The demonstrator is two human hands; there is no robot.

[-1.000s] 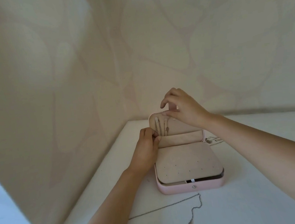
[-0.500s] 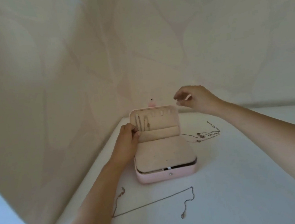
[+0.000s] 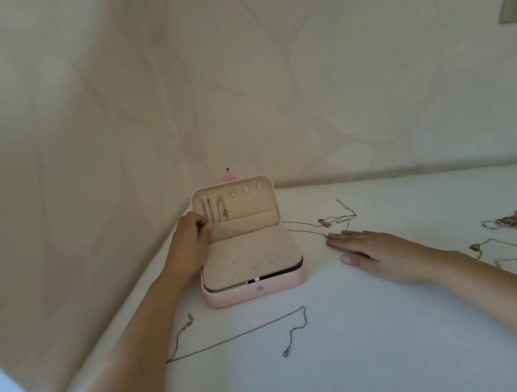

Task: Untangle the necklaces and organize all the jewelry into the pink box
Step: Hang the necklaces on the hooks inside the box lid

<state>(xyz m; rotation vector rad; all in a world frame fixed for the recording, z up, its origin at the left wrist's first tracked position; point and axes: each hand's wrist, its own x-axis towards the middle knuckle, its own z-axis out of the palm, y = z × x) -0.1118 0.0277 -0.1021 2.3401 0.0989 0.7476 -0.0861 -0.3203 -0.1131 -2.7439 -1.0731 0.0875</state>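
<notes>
Step in hand: fetching the next necklace. The pink box (image 3: 254, 288) stands open at the back left of the bench (image 3: 394, 325), with chains (image 3: 212, 210) hung in its lid (image 3: 251, 204). The left hand (image 3: 192, 245) curls its fingers round the lid's left edge. The right hand (image 3: 369, 250) lies flat, fingers straight, holding nothing, fingertips (image 3: 334, 236) at the tangled necklaces (image 3: 334, 220). Next move calls for a fine pinch on one strand.
</notes>
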